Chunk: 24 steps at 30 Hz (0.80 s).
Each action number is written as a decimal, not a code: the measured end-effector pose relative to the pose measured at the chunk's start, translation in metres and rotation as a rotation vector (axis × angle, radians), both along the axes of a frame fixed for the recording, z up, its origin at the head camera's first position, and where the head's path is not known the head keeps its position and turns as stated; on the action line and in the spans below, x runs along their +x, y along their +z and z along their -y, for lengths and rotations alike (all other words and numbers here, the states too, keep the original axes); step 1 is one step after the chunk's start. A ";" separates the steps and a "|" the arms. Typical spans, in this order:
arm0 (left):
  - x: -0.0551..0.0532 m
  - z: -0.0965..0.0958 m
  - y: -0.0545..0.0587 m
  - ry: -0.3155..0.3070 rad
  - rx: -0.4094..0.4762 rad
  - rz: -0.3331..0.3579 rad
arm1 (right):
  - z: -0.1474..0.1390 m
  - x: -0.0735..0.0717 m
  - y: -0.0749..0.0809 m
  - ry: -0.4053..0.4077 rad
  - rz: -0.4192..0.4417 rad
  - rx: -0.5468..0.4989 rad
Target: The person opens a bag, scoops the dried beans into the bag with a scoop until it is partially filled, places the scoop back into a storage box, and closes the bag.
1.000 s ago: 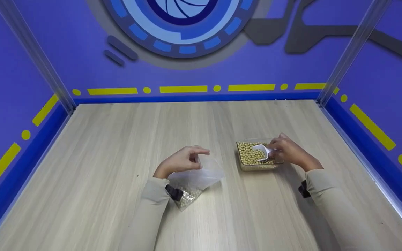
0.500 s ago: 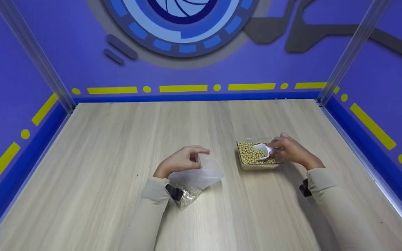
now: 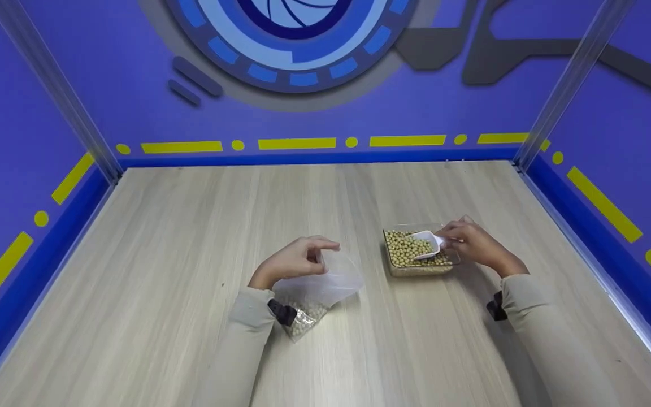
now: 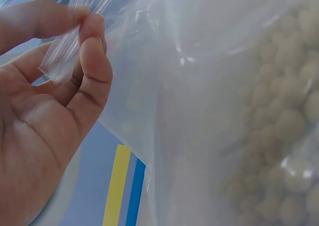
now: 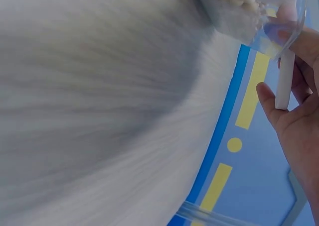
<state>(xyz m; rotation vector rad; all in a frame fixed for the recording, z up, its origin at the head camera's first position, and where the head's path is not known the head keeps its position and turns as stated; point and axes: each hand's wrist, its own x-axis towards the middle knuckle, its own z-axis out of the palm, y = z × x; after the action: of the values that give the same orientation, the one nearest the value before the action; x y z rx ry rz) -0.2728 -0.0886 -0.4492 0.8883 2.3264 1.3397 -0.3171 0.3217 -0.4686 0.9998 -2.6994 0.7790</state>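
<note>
My left hand (image 3: 294, 263) pinches the top edge of a clear zip bag (image 4: 164, 101) between thumb and fingers. Round pale beans (image 4: 284, 121) fill the bag's lower part, which slopes toward me on the table. On the right, my right hand (image 3: 475, 243) grips the handle of a small white scoop (image 3: 428, 244). The scoop's bowl lies among yellowish beans (image 3: 402, 249) in a clear rectangular container (image 3: 420, 272). In the right wrist view the scoop's white handle (image 5: 285, 81) sits between thumb and fingers, beside the container's transparent wall.
A light wood-grain table (image 3: 190, 226) lies under everything. Blue-purple panels (image 3: 331, 124) with yellow marks enclose its back and sides, with metal posts (image 3: 571, 79) at the corners. A black wrist camera (image 3: 282, 312) overlaps the bag in the head view.
My right hand has drawn slightly back to the right, and the scoop has shifted with it through the beans. My left hand and the bag stay where they were.
</note>
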 end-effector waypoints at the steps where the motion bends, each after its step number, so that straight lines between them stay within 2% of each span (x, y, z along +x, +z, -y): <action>1: 0.000 0.000 0.000 0.000 0.002 0.002 | -0.001 0.000 0.000 -0.005 0.013 -0.006; 9: 0.000 0.000 -0.001 -0.003 0.015 0.009 | -0.003 0.002 0.001 -0.054 0.107 -0.019; 24: 0.000 0.001 -0.001 -0.020 0.036 0.025 | -0.006 0.005 0.003 -0.112 0.212 -0.055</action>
<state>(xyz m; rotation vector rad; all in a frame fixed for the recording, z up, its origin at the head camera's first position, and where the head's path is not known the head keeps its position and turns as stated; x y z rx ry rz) -0.2730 -0.0892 -0.4505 0.8983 2.2751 1.3807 -0.3123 0.3278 -0.4656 0.7868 -2.8625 0.9813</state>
